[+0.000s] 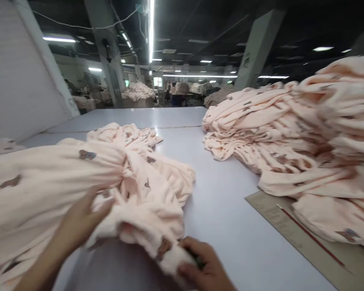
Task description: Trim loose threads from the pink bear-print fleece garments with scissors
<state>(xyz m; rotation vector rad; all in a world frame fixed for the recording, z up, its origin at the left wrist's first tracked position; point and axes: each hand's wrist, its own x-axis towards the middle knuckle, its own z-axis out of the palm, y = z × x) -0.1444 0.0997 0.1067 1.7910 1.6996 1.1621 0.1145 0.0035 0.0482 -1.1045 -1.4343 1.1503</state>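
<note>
A pale pink plush garment (157, 194) with small brown printed figures lies bunched across the table in front of me. My left hand (85, 214) grips its folds near the gathered middle, thumb showing and fingertips partly buried in the cloth. Lower and to the right, my right hand (204, 262) pinches the garment's near edge between thumb and fingers, lifting it a little off the table. Something small and dark green shows inside the right hand, too hidden to name. The garment's wide smooth part (48, 165) spreads off to the left.
A tall heap of the same pink cloth (276, 125) stands on the right of the pale table (218, 214). Beneath its near end lies a brown cardboard sheet (261, 206) with a red pencil (311, 236) on it. A white wall (24, 68) borders the left.
</note>
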